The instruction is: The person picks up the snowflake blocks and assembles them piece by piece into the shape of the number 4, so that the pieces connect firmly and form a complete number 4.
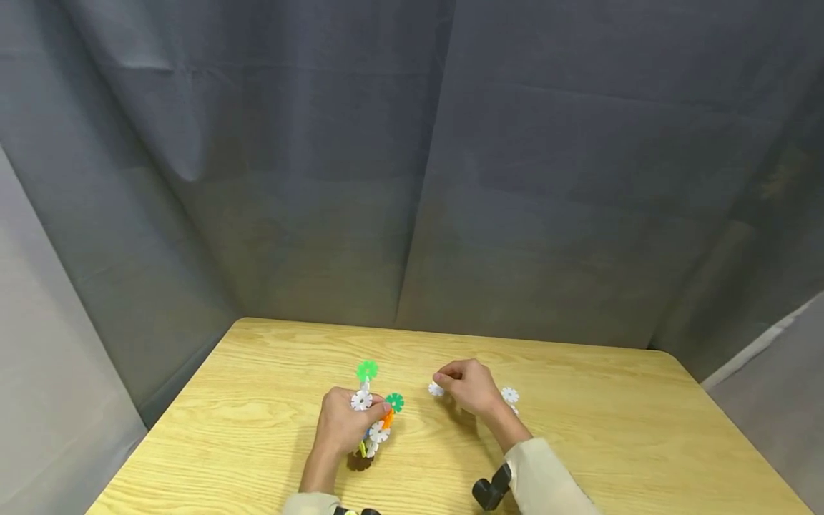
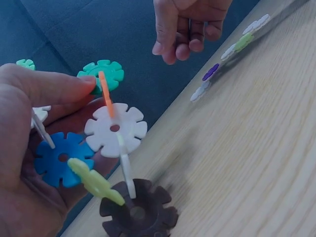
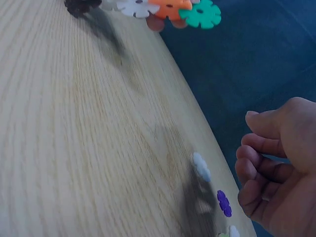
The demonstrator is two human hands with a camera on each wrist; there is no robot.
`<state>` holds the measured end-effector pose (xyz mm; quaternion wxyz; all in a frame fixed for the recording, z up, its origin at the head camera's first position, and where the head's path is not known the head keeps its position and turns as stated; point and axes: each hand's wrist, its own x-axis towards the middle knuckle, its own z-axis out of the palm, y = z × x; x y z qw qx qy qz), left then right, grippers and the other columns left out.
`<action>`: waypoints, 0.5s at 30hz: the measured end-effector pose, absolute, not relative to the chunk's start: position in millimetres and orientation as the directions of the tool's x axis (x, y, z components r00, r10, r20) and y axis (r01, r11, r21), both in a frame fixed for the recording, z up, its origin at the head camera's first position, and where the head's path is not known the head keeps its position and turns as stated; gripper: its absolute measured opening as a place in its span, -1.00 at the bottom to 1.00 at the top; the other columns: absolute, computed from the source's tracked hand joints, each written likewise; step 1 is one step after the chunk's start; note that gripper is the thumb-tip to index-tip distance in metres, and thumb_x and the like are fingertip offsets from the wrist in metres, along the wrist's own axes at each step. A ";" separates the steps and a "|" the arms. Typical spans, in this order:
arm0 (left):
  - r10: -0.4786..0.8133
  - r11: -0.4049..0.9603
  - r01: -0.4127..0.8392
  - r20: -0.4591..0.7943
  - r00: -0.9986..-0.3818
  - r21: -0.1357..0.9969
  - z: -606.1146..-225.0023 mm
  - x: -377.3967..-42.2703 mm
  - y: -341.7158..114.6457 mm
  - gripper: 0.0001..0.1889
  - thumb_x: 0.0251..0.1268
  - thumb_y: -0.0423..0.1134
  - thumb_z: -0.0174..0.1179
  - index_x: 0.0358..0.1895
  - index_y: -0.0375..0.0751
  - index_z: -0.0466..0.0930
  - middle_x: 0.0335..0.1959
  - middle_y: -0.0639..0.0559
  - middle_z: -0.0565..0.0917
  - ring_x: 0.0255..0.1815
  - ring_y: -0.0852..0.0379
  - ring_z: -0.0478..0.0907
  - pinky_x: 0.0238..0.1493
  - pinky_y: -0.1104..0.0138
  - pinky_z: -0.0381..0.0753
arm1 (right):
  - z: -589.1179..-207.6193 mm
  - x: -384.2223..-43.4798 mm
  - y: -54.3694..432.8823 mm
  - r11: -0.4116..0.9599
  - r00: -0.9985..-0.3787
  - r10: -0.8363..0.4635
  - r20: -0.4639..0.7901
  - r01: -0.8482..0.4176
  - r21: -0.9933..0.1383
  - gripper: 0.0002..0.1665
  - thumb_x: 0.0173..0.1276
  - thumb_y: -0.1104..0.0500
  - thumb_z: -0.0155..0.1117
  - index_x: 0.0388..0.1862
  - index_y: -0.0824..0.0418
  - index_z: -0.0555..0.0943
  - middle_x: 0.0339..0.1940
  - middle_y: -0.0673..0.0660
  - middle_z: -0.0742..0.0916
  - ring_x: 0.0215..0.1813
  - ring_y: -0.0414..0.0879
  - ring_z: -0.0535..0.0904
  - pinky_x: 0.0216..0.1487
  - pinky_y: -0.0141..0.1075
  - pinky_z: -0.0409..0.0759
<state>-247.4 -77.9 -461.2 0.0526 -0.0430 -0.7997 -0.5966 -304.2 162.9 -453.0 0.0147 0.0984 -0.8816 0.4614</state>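
Note:
My left hand [image 1: 340, 422] grips a branching build of slotted snowflake discs between thumb and fingers. In the left wrist view it shows a green disc [image 2: 111, 74] by the thumb tip, an orange disc [image 2: 104, 91], a white disc [image 2: 101, 131], a blue disc [image 2: 52, 165], a yellow-green disc [image 2: 94, 182] and a dark brown disc [image 2: 165, 217] at the bottom. A bright green disc [image 1: 367, 370] tops it in the head view. My right hand [image 3: 286, 168] hovers with loosely bent fingers, holding nothing. Below it, a loose white disc [image 3: 201, 166] lies on the table.
A row of loose discs runs along the wooden table [image 1: 257, 415]: a purple disc [image 2: 211, 72], a light green disc [image 2: 244, 42] and several white ones. Another white disc [image 1: 510, 394] shows beyond my right wrist. Grey curtains [image 1: 322, 179] hang behind the table.

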 end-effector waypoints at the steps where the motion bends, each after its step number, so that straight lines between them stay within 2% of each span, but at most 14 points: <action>1: 0.006 0.284 0.132 0.136 -0.991 0.950 -461.3 -247.0 -77.6 -0.89 0.10 -0.24 0.47 -0.43 -0.22 0.79 -0.58 0.07 0.71 -0.63 0.26 0.48 -0.61 0.44 0.45 | -454.1 -305.0 163.5 0.563 -0.982 -0.151 0.111 -0.177 -0.807 -0.82 0.45 0.19 0.30 -0.16 0.27 0.76 -0.38 0.13 0.74 -0.42 0.09 0.63 -0.33 -0.19 0.59; 5: 0.007 0.279 0.142 0.146 -0.989 0.950 -462.0 -246.7 -77.5 -0.89 0.11 -0.25 0.46 -0.42 -0.23 0.79 -0.58 0.06 0.71 -0.60 0.24 0.51 -0.57 0.42 0.48 | -458.8 -309.2 165.4 0.594 -0.987 -0.131 0.096 -0.155 -0.789 -0.82 0.43 0.17 0.32 -0.16 0.26 0.76 -0.40 0.08 0.74 -0.44 0.02 0.65 -0.28 -0.18 0.62; 9: 0.009 0.273 0.151 0.154 -0.988 0.950 -462.0 -247.1 -78.1 -0.89 0.11 -0.26 0.46 -0.42 -0.24 0.79 -0.57 0.05 0.71 -0.55 0.20 0.57 -0.51 0.38 0.55 | -462.3 -313.0 166.1 0.607 -0.987 -0.136 0.085 -0.151 -0.780 -0.78 0.39 0.14 0.37 -0.15 0.28 0.76 -0.36 0.03 0.74 -0.42 -0.03 0.65 -0.32 -0.19 0.63; 15: 0.015 0.272 0.153 0.155 -0.988 0.950 -460.5 -245.3 -78.8 -0.89 0.12 -0.27 0.45 -0.42 -0.25 0.79 -0.57 0.04 0.71 -0.56 0.20 0.55 -0.51 0.39 0.55 | -467.1 -316.2 165.2 0.637 -0.981 -0.155 0.114 -0.188 -0.748 -0.77 0.32 0.17 0.43 -0.20 0.34 0.76 -0.29 0.13 0.77 -0.33 -0.05 0.65 -0.31 -0.18 0.64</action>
